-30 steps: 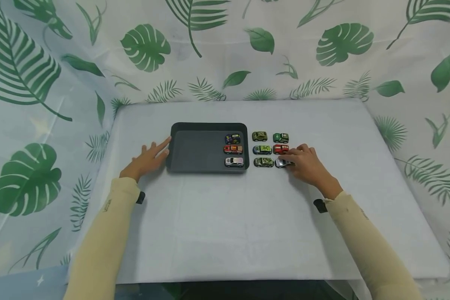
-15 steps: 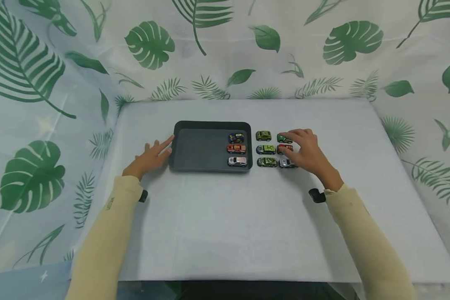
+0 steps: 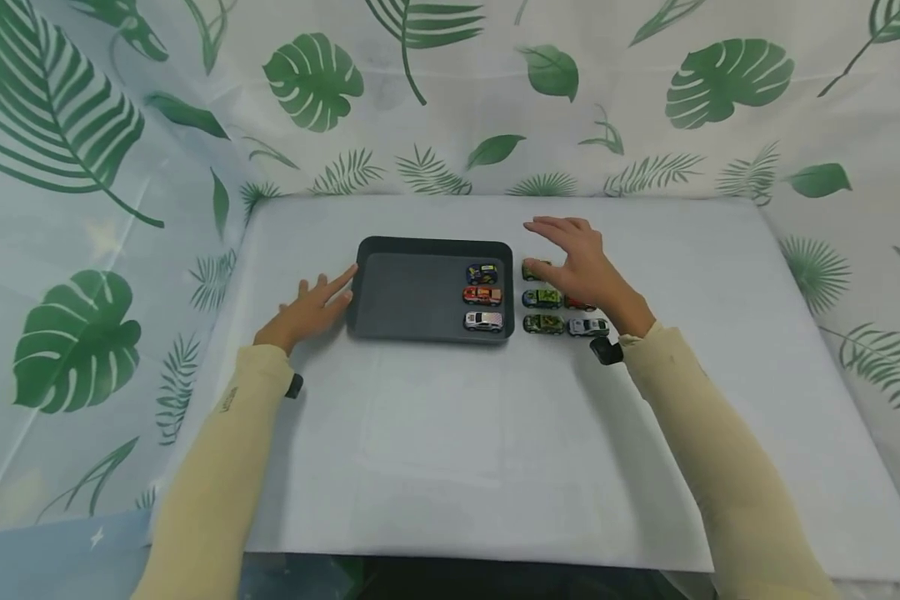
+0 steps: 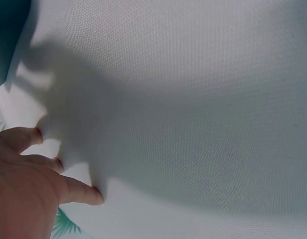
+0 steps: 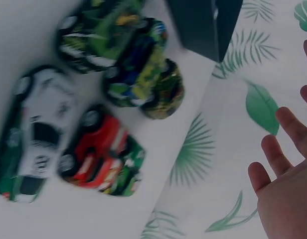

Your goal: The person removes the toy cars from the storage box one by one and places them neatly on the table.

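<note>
A dark grey tray lies on the white table. Along its right side stand three toy cars: a blue one, an orange one and a silver one. My left hand has its fingers extended, their tips at the tray's left edge. To the tray's right are more toy cars, including a camouflage one, a lime-and-blue one and a white-silver one. Above the back ones hovers my right hand, fingers spread, holding nothing. It hides the green car, which the right wrist view shows beside the red car.
The white table stretches in front of the tray and out to the right. Behind and at both sides hangs a leaf-patterned cloth. In the right wrist view a dark tray corner rises beyond the cars.
My right hand has left the white-silver car and moved back and leftward over the back row, its fingers spreading. The left hand stays at the tray's edge. The cars keep their places.
</note>
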`<state>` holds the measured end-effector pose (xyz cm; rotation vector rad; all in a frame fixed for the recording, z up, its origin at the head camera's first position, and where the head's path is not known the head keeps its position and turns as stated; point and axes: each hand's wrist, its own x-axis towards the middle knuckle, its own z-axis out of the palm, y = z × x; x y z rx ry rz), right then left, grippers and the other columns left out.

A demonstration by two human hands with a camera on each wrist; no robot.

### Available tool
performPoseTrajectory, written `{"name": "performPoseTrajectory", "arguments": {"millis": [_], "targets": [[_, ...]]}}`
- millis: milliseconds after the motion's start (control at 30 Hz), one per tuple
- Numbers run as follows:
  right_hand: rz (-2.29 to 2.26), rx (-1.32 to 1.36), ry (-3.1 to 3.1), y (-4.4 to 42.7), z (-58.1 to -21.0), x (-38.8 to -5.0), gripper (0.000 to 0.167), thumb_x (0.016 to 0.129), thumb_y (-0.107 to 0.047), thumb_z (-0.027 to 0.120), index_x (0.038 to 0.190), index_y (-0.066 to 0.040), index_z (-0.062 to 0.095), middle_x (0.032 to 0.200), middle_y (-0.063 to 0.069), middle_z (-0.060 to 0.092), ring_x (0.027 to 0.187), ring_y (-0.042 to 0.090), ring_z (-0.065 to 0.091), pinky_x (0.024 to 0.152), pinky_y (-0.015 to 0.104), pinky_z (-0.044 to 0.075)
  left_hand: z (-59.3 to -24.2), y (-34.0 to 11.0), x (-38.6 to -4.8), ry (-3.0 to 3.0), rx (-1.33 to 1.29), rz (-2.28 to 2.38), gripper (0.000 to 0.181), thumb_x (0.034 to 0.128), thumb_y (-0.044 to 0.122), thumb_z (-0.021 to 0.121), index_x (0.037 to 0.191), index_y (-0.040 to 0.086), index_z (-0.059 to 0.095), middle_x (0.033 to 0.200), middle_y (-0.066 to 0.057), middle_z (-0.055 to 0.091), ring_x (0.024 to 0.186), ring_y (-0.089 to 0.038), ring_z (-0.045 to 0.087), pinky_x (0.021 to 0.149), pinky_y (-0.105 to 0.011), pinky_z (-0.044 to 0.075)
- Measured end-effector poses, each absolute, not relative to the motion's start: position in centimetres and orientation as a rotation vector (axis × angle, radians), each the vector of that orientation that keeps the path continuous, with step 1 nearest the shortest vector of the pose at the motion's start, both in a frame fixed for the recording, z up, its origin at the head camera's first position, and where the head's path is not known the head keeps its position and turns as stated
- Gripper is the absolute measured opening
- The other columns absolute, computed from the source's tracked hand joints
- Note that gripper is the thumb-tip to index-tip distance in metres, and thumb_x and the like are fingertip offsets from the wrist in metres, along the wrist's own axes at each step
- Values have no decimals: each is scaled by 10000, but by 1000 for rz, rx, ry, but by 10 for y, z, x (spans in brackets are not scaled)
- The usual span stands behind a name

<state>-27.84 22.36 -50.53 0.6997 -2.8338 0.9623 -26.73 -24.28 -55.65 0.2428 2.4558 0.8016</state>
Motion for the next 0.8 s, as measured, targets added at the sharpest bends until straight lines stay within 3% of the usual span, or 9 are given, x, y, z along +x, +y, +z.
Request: {"name": "performPoseTrajectory", "arguments": {"millis": [200, 800], "targets": [[944, 709, -2878, 206, -494, -291, 605, 1025, -276, 736, 1564, -68, 556, 1618, 175, 489, 1488, 444, 318, 1128, 696, 229, -557, -243, -268, 2456, 236, 807, 636, 1162, 557, 293, 1732, 412, 51, 1761, -232, -98, 1565, -519, -213, 1112, -855, -124], [760, 829, -2941, 168, -485, -316, 461, 1029, -287, 754, 1443, -93, 693, 1458, 188, 646, 1430, 443, 384, 1132, 687, 224, -556, -242, -266, 2468, 230, 824, 628, 1168, 529, 301, 1736, 398, 66, 1762, -235, -87, 1566, -521, -209, 1112, -858, -118]]}}
